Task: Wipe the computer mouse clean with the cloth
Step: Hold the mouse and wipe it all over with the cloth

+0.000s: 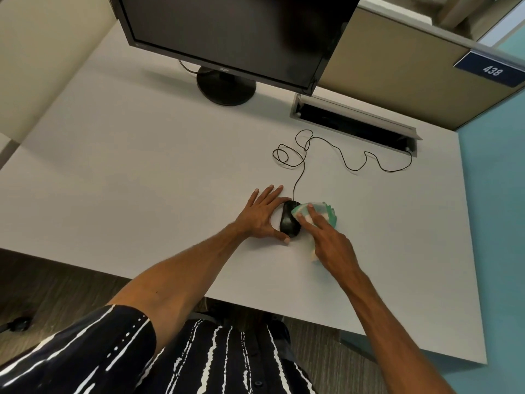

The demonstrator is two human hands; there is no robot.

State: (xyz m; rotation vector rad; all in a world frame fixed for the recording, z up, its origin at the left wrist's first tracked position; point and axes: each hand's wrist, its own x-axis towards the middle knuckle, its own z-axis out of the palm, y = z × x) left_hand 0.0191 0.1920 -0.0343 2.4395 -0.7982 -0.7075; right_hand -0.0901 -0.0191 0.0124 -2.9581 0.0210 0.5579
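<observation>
A black wired computer mouse lies on the white desk, right of centre. My left hand rests flat against its left side, thumb at its near end, fingers spread along the desk. My right hand presses a white and green cloth onto the mouse's right side, with two fingers stretched over the cloth. Part of the cloth bunches out to the right of the hand, and a bit shows under the palm.
The mouse's thin black cable loops away to a cable slot at the back right. A black monitor on a round stand stands at the back. A partition with a sign reading 438 borders the desk's right.
</observation>
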